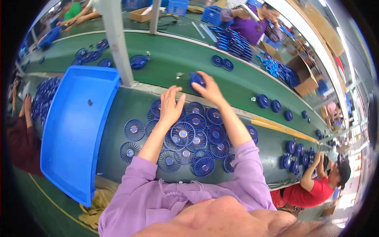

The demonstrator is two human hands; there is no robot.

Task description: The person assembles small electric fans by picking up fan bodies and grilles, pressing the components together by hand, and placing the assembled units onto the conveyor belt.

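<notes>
Head view. Right hand [210,90]: partly closed, thumb and fingers bent round the near and right sides of a blue fan part [196,80]; it appears to have hold of it, though how firmly cannot be told. Left hand [170,106]: half open, fingers loosely spread above the blue fan grilles [183,133], nothing seen in its grasp; contact with the grilles below cannot be told.

Handling, judged: best to grip the part by its outer rim, keep it level, and leave the wire [184,74] slack and clear of the fingers so that it is neither pinched nor pulled. The left hand would do well to stay light over the heap, since the overlapping grilles could slide.

Location: the part is at the near side of the green belt [166,51], just beyond the desk [118,104] where the grilles lie.

Appearance: dark blue, apparently plastic, rounded; much of it masked by the hand. The wire leaves its left side, ending in a small pale piece. Finer detail is too small to read.
</notes>
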